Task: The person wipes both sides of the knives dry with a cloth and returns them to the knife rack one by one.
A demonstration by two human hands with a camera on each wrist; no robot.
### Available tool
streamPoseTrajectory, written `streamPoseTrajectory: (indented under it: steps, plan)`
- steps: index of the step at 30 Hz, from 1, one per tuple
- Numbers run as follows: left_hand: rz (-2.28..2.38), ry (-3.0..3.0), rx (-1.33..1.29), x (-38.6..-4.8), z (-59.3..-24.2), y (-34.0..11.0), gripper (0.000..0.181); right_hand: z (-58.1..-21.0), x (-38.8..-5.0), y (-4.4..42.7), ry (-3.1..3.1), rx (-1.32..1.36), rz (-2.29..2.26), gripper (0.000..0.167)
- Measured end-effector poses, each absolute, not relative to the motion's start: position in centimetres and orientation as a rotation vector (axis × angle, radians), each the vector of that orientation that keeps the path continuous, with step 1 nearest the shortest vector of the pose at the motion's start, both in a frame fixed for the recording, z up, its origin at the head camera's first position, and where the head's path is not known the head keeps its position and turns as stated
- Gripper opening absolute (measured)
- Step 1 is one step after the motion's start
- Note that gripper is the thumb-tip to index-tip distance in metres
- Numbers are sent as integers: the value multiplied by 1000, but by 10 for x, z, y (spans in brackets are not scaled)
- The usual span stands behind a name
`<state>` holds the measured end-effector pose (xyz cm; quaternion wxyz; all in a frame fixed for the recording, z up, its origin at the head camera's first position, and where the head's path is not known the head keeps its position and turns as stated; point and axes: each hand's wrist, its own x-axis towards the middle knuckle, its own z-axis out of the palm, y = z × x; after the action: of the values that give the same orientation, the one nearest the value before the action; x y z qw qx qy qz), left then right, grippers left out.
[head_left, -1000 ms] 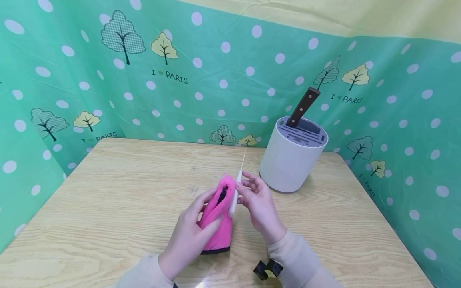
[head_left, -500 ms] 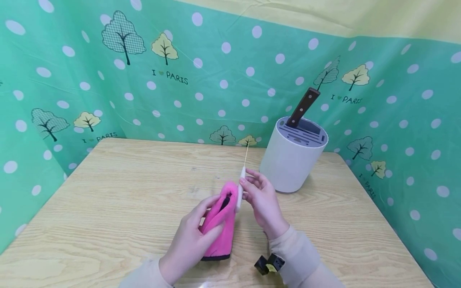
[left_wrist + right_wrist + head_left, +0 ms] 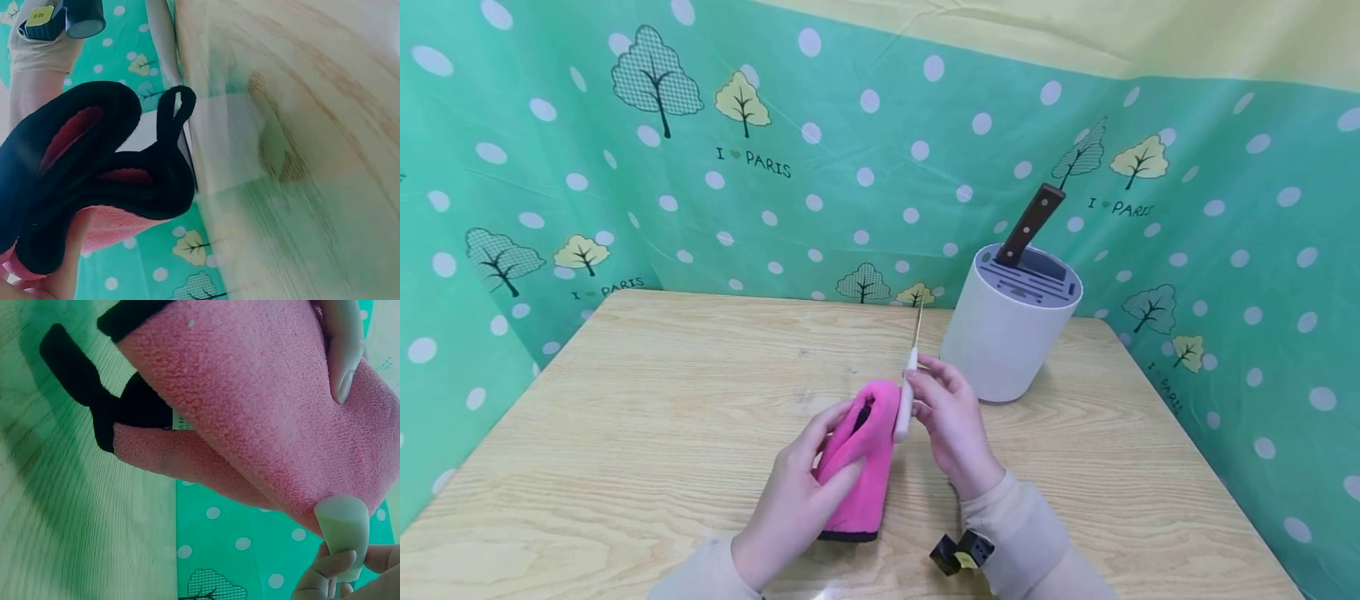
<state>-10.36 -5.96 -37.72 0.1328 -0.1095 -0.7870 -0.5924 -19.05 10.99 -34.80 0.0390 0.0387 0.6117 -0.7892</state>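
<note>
A folded pink cloth [image 3: 868, 475] with a dark edge is gripped by my left hand [image 3: 797, 492], fingers behind it and thumb across its front. My right hand [image 3: 953, 421] pinches the white handle [image 3: 905, 408] of a knife, whose thin blade [image 3: 918, 325] points toward the back wall. The handle lies against the cloth's right side. In the right wrist view, the handle's butt [image 3: 342, 515] touches the pink cloth [image 3: 250, 394]. The left wrist view shows the cloth's black edging [image 3: 169, 181] and its loop.
A white knife block [image 3: 1007, 342] stands at the back right of the wooden table [image 3: 662, 417], with a brown-handled knife [image 3: 1032, 223] in it. A green patterned curtain [image 3: 820, 208] hangs behind and at both sides. A black device sits at the right wrist.
The knife and my right hand have shifted slightly right, and the blade's flat side shows a little more. The cloth in my left hand has moved slightly right and down.
</note>
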Motion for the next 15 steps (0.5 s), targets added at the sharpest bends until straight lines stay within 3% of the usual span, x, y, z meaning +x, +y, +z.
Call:
streamPoseTrajectory:
  steps: [15]
  plan:
    - [-1848,-2255,-213,-110,-374,-65,58,-352,-190,111,1868,192,-2355,37]
